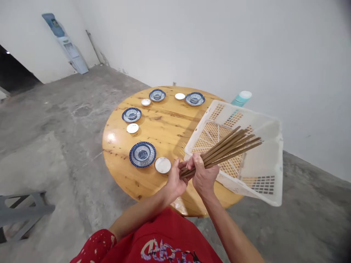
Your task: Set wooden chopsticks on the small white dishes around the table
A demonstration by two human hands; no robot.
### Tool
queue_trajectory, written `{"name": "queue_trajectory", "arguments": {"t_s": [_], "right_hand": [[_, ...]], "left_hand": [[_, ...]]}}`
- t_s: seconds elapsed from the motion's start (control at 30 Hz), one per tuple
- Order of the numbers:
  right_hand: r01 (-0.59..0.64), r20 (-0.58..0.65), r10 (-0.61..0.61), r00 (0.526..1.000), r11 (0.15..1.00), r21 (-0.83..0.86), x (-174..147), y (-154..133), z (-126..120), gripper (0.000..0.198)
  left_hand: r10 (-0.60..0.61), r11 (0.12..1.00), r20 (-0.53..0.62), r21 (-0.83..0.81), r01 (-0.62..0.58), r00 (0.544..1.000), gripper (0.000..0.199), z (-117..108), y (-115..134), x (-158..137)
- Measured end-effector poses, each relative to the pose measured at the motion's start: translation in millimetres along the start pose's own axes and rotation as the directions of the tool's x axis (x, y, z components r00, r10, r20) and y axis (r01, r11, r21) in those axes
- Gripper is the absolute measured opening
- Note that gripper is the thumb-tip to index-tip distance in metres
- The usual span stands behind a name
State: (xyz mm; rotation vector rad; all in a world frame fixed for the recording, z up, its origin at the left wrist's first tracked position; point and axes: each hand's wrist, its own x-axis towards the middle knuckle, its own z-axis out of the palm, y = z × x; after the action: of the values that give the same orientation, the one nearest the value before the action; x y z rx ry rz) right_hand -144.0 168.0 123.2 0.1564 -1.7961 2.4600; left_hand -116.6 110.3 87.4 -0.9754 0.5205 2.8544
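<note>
A bundle of brown chopsticks [230, 146] slants up to the right, held between both my hands over the near edge of the round table. My right hand [204, 175] wraps round the bundle's lower part, thumb on top. At the lower ends, my left hand [177, 179] is closed about the tips. Beyond the hands, under the far ends of the chopsticks, is a white plastic basket [255, 193] with mesh sides. Left of my left hand lies a small white plate [162, 165], beside a blue-patterned plate [133, 160] with a bowl [142, 153] on it.
Around the wooden table [161, 128] are more blue-patterned place settings [131, 114] and small white plates [132, 128]. A light-blue bottle [241, 98] stands behind the basket. A grey stool [24, 212] is on the floor at left, and a water dispenser [71, 51] stands by the wall.
</note>
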Motion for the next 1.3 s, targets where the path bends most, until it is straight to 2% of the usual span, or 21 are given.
{"name": "queue_trajectory", "arguments": {"t_s": [0.1, 0.23, 0.4, 0.47, 0.57, 0.63, 0.7, 0.77, 0.87, 0.93, 1.03, 1.17, 1.3], "right_hand": [[0.037, 0.049, -0.037, 0.998, 0.999, -0.009, -2.7, -3.6, 2.8, 0.028], [0.078, 0.078, -0.081, 0.994, 0.996, 0.040, -0.2, -17.6, 9.1, 0.022], [0.036, 0.063, -0.043, 0.997, 0.993, 0.112, -1.3, -23.3, 22.7, 0.032], [-0.009, 0.056, 0.002, 0.998, 0.994, 0.113, -2.6, -23.5, 26.5, 0.041], [-0.152, 0.071, 0.145, 0.987, 0.984, 0.096, -1.2, -23.9, 27.2, 0.051], [-0.309, 0.113, 0.297, 0.948, 0.946, 0.100, 2.5, -22.2, 25.3, 0.056], [-0.444, 0.153, 0.427, 0.891, 0.890, 0.103, 7.1, -16.6, 22.8, 0.059], [-0.522, 0.176, 0.503, 0.846, 0.848, 0.089, 10.3, -7.0, 20.2, 0.060], [-0.562, 0.179, 0.553, 0.814, 0.827, 0.000, 9.0, 11.8, 15.2, 0.058], [-0.535, 0.152, 0.545, 0.825, 0.839, -0.101, 3.1, 23.9, 10.3, 0.058], [-0.433, 0.120, 0.464, 0.878, 0.875, -0.217, -11.4, 37.8, 1.6, 0.055], [-0.367, 0.102, 0.400, 0.911, 0.898, -0.245, -32.6, 49.5, -6.0, 0.046], [-0.409, 0.035, 0.426, 0.904, 0.886, -0.217, -43.4, 58.5, -4.8, 0.042]], "left_hand": [[0.024, 0.999, -0.045, -0.024, -0.025, 0.999, 0.038, -6.6, 5.2, 2.9], [0.034, 0.999, -0.033, -0.021, -0.035, 0.999, 0.037, -11.3, 10.0, 4.0], [0.057, 0.992, -0.054, 0.115, -0.050, 0.997, 0.030, -25.7, 10.3, 6.4], [0.103, 0.955, 0.027, 0.278, -0.107, 0.994, 0.034, -36.6, 12.6, 6.6], [0.153, 0.771, 0.258, 0.573, -0.278, 0.954, 0.055, -50.4, 22.8, 0.9], [0.067, 0.653, 0.393, 0.678, -0.338, 0.917, 0.061, -53.9, 31.0, -7.9], [-0.108, 0.645, 0.454, 0.709, -0.285, 0.884, 0.060, -53.8, 35.8, -19.2], [-0.238, 0.679, 0.441, 0.713, -0.177, 0.865, 0.060, -53.9, 35.8, -30.3], [-0.225, 0.710, 0.348, 0.698, -0.091, 0.910, 0.061, -60.5, 31.5, -42.3], [-0.164, 0.730, 0.299, 0.678, -0.088, 0.940, 0.059, -68.8, 30.2, -46.3], [-0.111, 0.762, 0.248, 0.643, -0.078, 0.962, 0.057, -81.8, 32.8, -47.7], [-0.103, 0.776, 0.190, 0.630, -0.041, 0.976, 0.057, -95.1, 37.8, -47.3], [-0.154, 0.781, 0.180, 0.624, 0.008, 0.972, 0.059, -105.2, 40.8, -47.9]]}}
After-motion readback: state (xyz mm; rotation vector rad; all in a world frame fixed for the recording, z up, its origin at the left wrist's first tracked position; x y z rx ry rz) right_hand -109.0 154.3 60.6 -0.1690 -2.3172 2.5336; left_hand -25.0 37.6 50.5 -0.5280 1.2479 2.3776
